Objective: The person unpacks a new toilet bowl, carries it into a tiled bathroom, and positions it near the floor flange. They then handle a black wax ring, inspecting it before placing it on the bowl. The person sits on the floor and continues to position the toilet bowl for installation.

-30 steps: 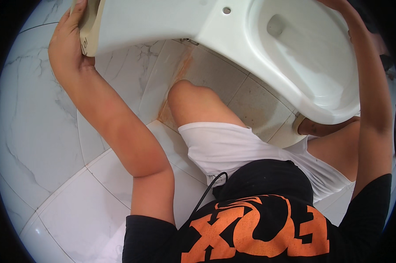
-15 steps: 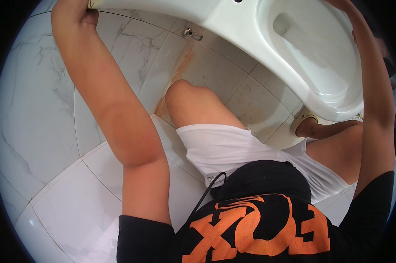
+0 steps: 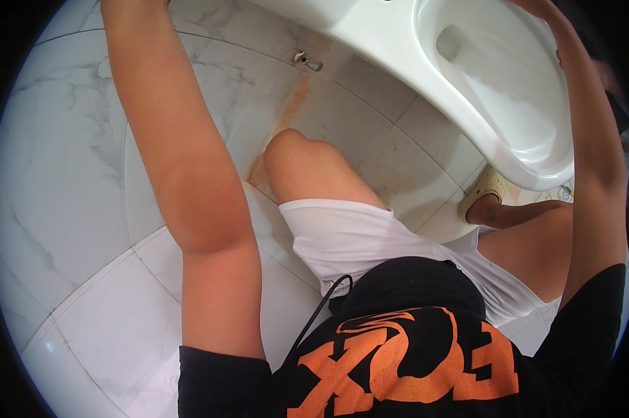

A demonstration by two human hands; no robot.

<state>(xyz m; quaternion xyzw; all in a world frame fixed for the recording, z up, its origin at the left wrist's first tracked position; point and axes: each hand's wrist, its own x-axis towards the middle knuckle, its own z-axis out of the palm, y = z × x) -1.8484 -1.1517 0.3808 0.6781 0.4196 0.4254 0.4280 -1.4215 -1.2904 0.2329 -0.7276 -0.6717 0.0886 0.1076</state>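
Observation:
A white ceramic basin (image 3: 426, 80) fills the upper right, with its oval bowl and a drain opening on show. Along its right side my right arm reaches up. Only a part of my right hand (image 3: 534, 5) shows at the top edge, by the bowl's far rim; its fingers are cut off. My left arm (image 3: 189, 160) stretches up past the tiled wall. The left hand lies beyond the top edge, and whatever it touches is hidden.
A small chrome valve (image 3: 306, 60) juts out at the wall's foot. Rusty brown stains mark the floor tiles (image 3: 398, 167) near my bent knee (image 3: 293, 150). My foot in a beige clog (image 3: 486, 191) stands below the basin's near rim. Marble-patterned wall tiles (image 3: 56, 174) line the left.
My left hand has gone out past the top edge, its forearm reaching further up. The view has shifted slightly; the basin stays in place.

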